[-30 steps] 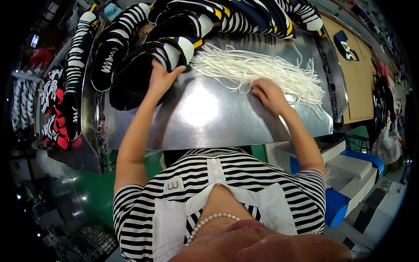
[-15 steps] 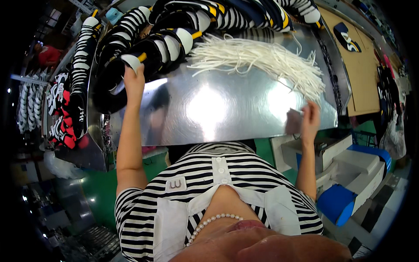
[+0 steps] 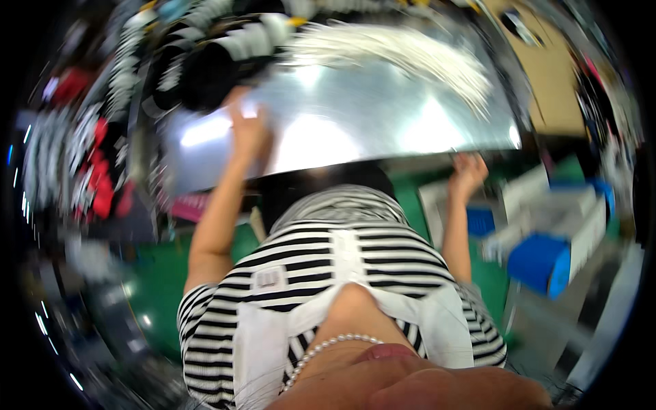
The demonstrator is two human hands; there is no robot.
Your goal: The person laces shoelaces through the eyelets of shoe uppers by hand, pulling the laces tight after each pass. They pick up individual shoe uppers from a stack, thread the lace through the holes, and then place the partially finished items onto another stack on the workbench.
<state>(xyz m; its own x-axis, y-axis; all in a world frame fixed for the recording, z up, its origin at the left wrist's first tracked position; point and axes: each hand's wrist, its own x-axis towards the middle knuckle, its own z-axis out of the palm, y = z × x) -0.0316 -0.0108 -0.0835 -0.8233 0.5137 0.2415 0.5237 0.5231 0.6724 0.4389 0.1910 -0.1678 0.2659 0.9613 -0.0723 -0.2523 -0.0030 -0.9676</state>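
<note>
My left hand [image 3: 250, 130] is over the left part of a shiny metal tabletop [image 3: 383, 102], smeared by motion. Its thumb and fingers look spread, with table glare between them and no held thing visible. Just beyond it lies a nested row of curved black-and-white pieces [image 3: 253, 41] with a yellow tip. My right hand [image 3: 468, 172] is at the table's near right edge with its fingers curled in; what they hold, if anything, I cannot make out. A bundle of long white cords [image 3: 403, 51] lies across the far side of the table.
More nested rows of striped pieces [image 3: 130, 68] line the far left, beside red, white and black pieces [image 3: 99, 171]. Brown cardboard [image 3: 547, 89] lies at the right with a dark piece [image 3: 521, 27] on it. White and blue boxy equipment [image 3: 547, 239] stands below right.
My left hand has let go of the end of the black-and-white row and come nearer and rightward. My right hand has dropped from beside the cords to the table edge. The view has shifted.
</note>
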